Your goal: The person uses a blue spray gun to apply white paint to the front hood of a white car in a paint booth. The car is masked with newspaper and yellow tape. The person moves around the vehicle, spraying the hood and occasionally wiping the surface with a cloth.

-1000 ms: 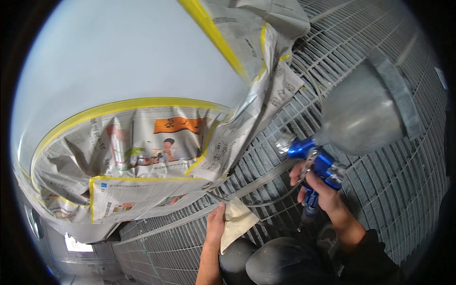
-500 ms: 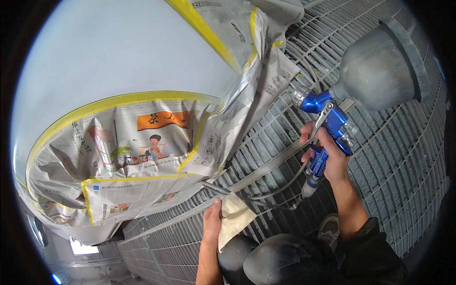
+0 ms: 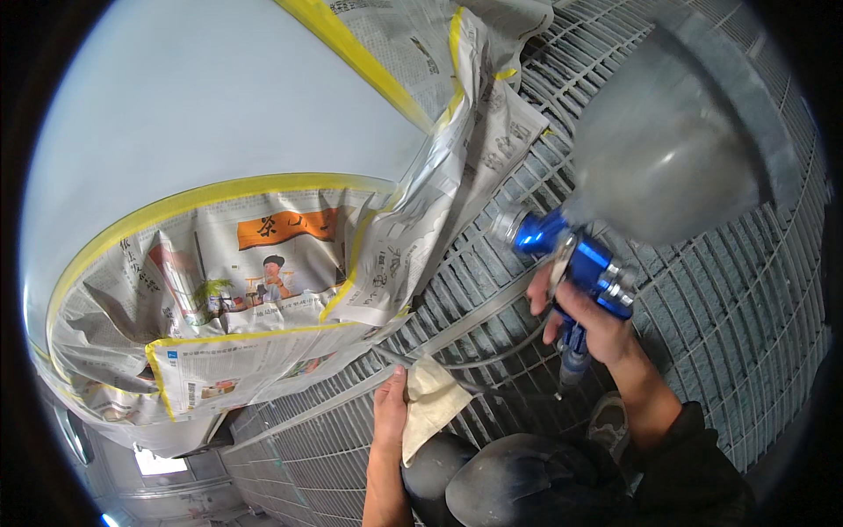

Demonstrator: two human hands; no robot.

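My right hand (image 3: 601, 327) is closed round the handle of a blue spray gun (image 3: 590, 262), its fingers at the trigger. A large grey cup (image 3: 663, 145) sits on top of the gun, and its nozzle points left, toward a white car body panel (image 3: 219, 97). Low in the middle, my left hand (image 3: 391, 411) pinches a folded tan cloth (image 3: 436, 406) between thumb and fingers. Behind the cloth a grey air hose (image 3: 500, 353) runs toward the gun; part of it is hidden or blurred.
Newspaper (image 3: 299, 307) bordered with yellow tape (image 3: 237, 187) covers the area below and right of the panel, with loose folds (image 3: 496, 140) hanging out. Metal floor grating (image 3: 720, 325) lies beneath. My knees (image 3: 527, 483) and a shoe (image 3: 608, 422) show at the bottom.
The spray gun and my right hand have shifted left, and the cup looms larger and tilts differently. My left hand with the cloth has barely moved.
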